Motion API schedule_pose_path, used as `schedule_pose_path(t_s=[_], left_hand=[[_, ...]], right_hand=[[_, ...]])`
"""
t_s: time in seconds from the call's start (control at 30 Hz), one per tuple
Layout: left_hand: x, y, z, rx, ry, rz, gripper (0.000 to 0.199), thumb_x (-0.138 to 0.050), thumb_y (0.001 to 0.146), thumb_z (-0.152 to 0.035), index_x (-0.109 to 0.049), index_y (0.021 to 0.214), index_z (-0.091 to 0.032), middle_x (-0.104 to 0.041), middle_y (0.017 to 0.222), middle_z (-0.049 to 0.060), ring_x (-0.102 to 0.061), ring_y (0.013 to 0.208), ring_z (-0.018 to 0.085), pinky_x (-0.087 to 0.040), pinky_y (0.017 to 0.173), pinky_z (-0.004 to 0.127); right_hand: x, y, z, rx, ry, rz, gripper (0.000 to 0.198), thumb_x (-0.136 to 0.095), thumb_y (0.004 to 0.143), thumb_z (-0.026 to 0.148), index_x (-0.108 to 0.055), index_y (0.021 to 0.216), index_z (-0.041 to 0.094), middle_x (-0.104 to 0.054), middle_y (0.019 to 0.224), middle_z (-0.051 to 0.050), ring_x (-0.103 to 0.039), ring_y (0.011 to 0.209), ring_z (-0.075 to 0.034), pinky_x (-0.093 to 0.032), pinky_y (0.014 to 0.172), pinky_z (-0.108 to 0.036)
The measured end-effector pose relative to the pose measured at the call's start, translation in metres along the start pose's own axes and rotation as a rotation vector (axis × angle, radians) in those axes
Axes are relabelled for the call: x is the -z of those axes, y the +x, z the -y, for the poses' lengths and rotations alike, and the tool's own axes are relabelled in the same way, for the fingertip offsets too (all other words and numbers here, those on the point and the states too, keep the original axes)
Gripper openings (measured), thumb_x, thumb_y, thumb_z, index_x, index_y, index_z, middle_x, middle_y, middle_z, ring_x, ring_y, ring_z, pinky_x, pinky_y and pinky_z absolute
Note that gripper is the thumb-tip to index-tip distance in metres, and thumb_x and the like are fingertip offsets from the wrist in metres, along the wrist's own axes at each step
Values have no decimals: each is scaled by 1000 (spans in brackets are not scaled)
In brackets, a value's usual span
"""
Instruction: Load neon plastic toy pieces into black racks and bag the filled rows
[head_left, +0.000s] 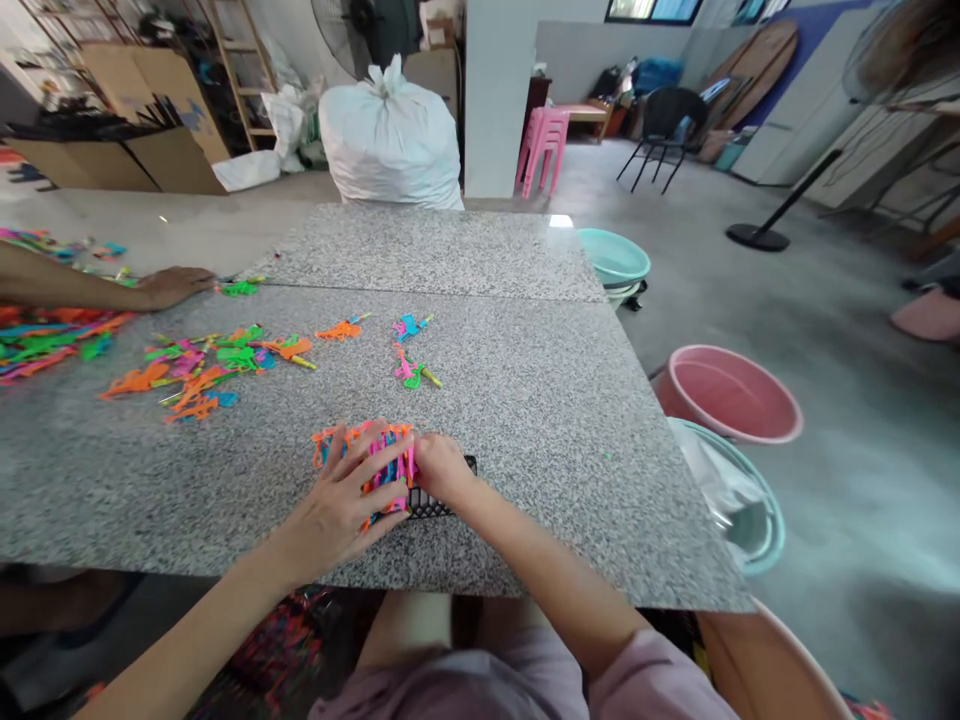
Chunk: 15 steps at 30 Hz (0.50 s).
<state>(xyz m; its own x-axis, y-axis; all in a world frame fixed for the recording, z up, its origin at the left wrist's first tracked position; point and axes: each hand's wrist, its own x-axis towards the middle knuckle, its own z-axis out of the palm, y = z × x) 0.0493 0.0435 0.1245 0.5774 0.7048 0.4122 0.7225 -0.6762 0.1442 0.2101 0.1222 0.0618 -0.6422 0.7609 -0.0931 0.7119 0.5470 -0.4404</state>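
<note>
A black plastic basket (429,504) with a mesh-like pattern sits near the table's front edge. A packed row of colourful plastic pieces (388,468), pink, blue and orange, lies in it and sticks out at its left. My left hand (349,500) rests over the row with its fingers stretched and spread. Against the row's right end, my right hand (442,468) is closed; its fingertips are hidden, so what they hold cannot be made out. Beyond the basket lie a pink-and-green piece (411,372) and a blue-and-pink piece (409,326), each with a yellow-green stick.
A loose pile of similar pieces (199,370) spreads over the speckled stone table (540,400) at left. Another person's hand (176,287) rests by a bigger heap (52,345). Pink (731,395) and teal basins (776,530) stand along the right side. A white sack (390,140) stands behind.
</note>
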Motion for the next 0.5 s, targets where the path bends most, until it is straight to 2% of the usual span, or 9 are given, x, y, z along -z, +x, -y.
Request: schedule_pose_path(t_s=[0.07,0.13,0.23,0.3,0.4,0.5], left_hand=[[1,3,0,-35,9,3,12,-58,99,-30,-68,102,-24,-61,141,5,-36,147,28,-1,126,59],[4,7,1,-103,20,83,15,-54,100,-25,-67,107,-23,-67,132,4,-47,140,24,-2,127,55],[7,10,3,-129,21,133,18,-53,99,-22,-66,111,-21,-72,121,3,-54,133,21,-7,128,48],[7,10,2,-106,12,99,17,-54,98,-22,-66,110,-21,-73,118,3,-55,133,21,-8,128,46],[5,9,1,-83,-8,86,15,-55,98,-22,-67,107,-22,-73,118,2,-54,134,21,-8,128,45],[4,7,1,-68,-25,119,16,-54,98,-22,-66,108,-22,-72,122,3,-52,136,21,-6,128,46]], right_hand=[[-1,4,0,-1,-17,15,28,-52,94,20,-65,119,16,-74,96,-12,-72,90,-24,-55,80,-32],[5,13,-9,26,21,65,25,-57,92,19,-67,115,18,-74,94,-9,-71,90,-23,-55,80,-31],[29,41,-32,146,145,186,32,-75,80,18,-70,112,21,-74,98,-2,-70,88,-18,-54,81,-27],[46,65,-45,49,124,98,40,-77,80,21,-68,119,20,-72,110,-5,-69,93,-18,-54,84,-28],[57,98,-48,-218,-23,-120,33,-60,93,17,-64,125,12,-60,131,-20,-65,111,-26,-54,91,-38],[54,110,-41,-235,-72,-124,32,-48,92,4,-69,115,12,-54,140,-22,-59,123,-27,-52,97,-37]])
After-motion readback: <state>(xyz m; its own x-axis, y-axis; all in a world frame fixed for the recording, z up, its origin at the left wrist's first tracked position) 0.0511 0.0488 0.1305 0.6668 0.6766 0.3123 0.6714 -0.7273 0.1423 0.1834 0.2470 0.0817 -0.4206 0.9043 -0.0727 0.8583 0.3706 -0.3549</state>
